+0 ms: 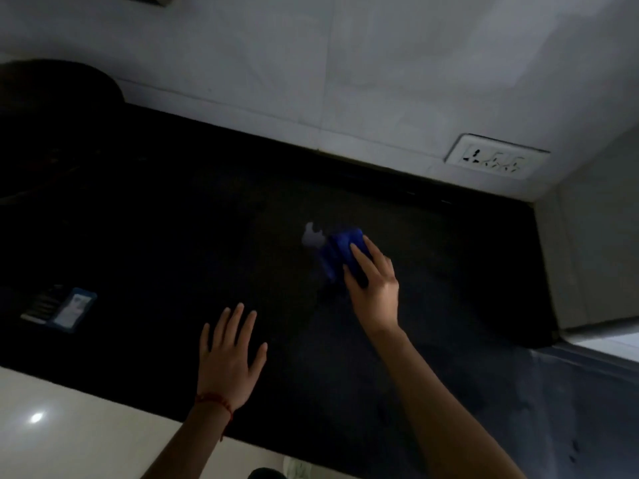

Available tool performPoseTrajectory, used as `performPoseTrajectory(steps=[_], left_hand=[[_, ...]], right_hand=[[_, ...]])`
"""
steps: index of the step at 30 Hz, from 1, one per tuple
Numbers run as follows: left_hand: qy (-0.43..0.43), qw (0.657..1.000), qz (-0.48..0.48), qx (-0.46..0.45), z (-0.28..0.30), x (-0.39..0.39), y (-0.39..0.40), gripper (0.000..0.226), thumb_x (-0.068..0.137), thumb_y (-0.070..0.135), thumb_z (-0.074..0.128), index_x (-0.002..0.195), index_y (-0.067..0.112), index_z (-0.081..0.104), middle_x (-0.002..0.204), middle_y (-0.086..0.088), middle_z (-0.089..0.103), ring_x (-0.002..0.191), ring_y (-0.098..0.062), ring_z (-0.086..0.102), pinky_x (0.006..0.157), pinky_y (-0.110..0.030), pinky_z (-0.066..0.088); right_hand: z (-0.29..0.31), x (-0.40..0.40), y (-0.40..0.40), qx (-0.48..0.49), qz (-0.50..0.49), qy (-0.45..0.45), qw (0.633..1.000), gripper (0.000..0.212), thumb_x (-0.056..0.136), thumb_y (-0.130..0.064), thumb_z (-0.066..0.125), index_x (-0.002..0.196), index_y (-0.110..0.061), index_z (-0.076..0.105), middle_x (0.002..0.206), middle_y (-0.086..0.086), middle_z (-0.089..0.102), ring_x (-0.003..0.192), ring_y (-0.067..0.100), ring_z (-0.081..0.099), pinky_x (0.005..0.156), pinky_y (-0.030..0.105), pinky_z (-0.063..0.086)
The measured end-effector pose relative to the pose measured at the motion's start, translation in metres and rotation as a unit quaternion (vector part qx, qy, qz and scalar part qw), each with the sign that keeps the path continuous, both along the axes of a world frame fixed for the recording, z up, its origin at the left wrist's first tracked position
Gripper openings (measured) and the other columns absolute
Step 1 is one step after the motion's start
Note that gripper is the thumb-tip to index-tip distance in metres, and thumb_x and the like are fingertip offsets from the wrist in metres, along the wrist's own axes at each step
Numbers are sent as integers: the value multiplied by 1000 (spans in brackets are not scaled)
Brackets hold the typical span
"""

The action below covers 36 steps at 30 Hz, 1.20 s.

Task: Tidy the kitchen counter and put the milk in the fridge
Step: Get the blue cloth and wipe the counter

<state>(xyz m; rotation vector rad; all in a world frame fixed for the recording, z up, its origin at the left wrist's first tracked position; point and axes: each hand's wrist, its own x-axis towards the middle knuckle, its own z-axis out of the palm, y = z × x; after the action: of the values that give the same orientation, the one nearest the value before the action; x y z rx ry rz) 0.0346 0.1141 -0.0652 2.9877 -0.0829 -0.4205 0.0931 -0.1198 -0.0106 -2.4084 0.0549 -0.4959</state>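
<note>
The kitchen counter [173, 216] is lying dark and matte under me, a long flat black slab running up to a pale, smooth wall [380, 81]. A small white puddle [313, 236], glossy and ragged-edged, is sitting on the slab, and I am taking it as my landmark. Just right of the puddle and touching its edge, a crumpled blue cloth [340, 248], soft and folded on itself, is resting on the counter. My right hand [375, 285] is pressing down over the near-right part of that cloth, fingers curled around it in a loose grasp. My left hand [230, 354] is lying nearer me and to the left of the puddle, well apart from it, palm down and fingers spread flat on the counter, gripping nothing; a thin red thread [216, 402] is circling its wrist. Far left of the puddle, a small flat blue-edged card [72, 309] is lying on the slab. Beyond the puddle to the right, a white rectangular socket plate [496, 157] is sitting in the wall.
</note>
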Motion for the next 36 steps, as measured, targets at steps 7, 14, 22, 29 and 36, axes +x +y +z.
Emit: performPoseTrajectory(steps=[7,14,22,29,36], left_hand=[[31,999,11,10,1,4,0,71,87,56,-1,128,21,46,138,-6,50,128,-23,37,104,-46,20],[29,1000,2,5,-3,6,2,71,86,56,1,129,21,44,140,-5,47,130,-22,29,105,-46,19],[40,999,2,-17,-3,5,4,65,87,57,6,132,22,38,143,-3,39,132,-22,28,112,-40,2],[46,999,4,-28,-1,5,5,65,87,56,5,131,23,38,141,-4,45,131,-21,29,111,-41,5],[34,999,10,-28,0,5,4,65,86,56,5,130,24,40,140,-3,48,130,-20,30,106,-45,18]], right_hand=[[-52,67,24,-155,78,108,979,49,73,-9,70,120,-7,58,138,18,47,116,43,50,80,47,56],[-55,89,45,-171,91,103,976,50,72,-8,70,120,-8,57,139,18,46,116,42,50,80,44,54],[-48,133,39,-172,24,149,973,48,80,-9,63,127,-8,52,145,18,37,123,45,40,97,50,46],[-57,109,28,-219,207,40,953,52,64,-3,74,114,-9,63,132,18,54,102,42,59,77,45,57],[-61,110,81,-188,221,75,954,54,67,-3,71,119,-10,59,136,19,49,112,44,54,83,46,53]])
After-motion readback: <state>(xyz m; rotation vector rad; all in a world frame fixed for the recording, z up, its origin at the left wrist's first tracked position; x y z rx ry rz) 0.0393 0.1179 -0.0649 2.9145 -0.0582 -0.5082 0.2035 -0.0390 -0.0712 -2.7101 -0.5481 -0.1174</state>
